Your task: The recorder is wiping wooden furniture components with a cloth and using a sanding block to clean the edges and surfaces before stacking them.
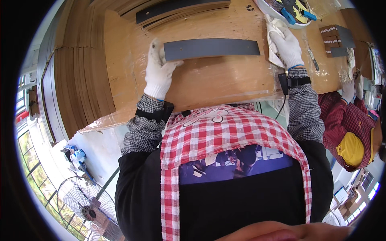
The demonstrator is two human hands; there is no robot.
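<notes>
A long dark grey panel (213,47) with a small hole near its left end extends crosswise over the table in front of me. My left hand (159,72), in a white knitted glove, grips its left end, the thumb along the near edge and one finger raised. To the right of the panel, my right hand (287,48), gloved the same way, is closed on a crumpled white cloth (273,30). The cloth is apart from the panel's right end.
More dark panels (173,10) lie stacked at the far side. Brown boards (84,84) are piled at the left. A round white container (281,18) holds blue-handled tools. A slim metal tool (313,59) and small stacked blocks (337,38) sit right, near another person (345,124).
</notes>
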